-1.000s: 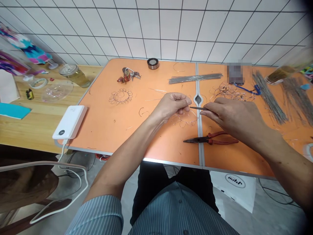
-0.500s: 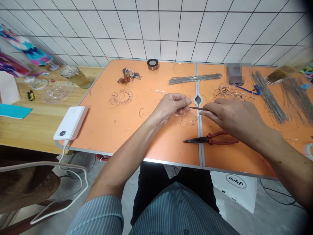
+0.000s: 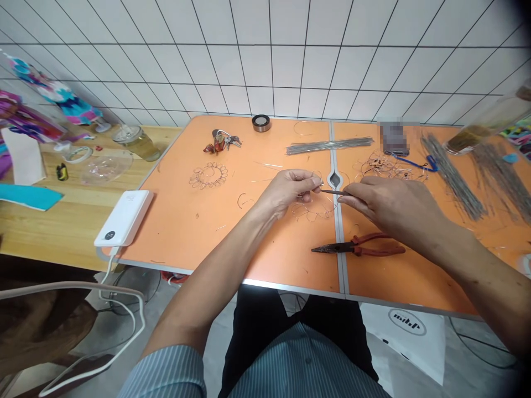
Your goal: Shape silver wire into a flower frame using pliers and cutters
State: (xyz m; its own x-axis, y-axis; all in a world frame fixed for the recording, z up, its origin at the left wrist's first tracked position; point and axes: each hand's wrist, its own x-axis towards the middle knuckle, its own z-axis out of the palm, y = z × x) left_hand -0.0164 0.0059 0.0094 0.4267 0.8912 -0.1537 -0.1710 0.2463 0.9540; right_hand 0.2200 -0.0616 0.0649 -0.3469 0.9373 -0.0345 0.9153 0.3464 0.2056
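My left hand (image 3: 295, 188) is closed in a pinch, with a fine wire at its fingertips. In my right hand (image 3: 385, 199) is a slim dark pointed tool (image 3: 335, 192), its tip reaching the left fingertips; the fist hides the rest of it. Just below my hands is a ring of looped thin copper-coloured wire (image 3: 314, 213); I cannot tell whether it joins the pinched wire. Nearer me, long-nose pliers (image 3: 359, 246) with red handles lie across the table's grey seam. A second looped wire ring (image 3: 208, 175) lies to the left on the orange table (image 3: 282, 265).
Bundles of straight wire (image 3: 329, 146) lie at the back and right (image 3: 454, 179). Tangled wire pieces (image 3: 384, 166) sit beyond my right hand. Further round are a tape roll (image 3: 261, 123), keys (image 3: 222, 141), a white power bank (image 3: 124, 218) with its cable, and a drink cup (image 3: 136, 142).
The whole view has tilted slightly, so the table appears lower. Both hands keep nearly the same pose, the tool's tip still at the left fingertips.
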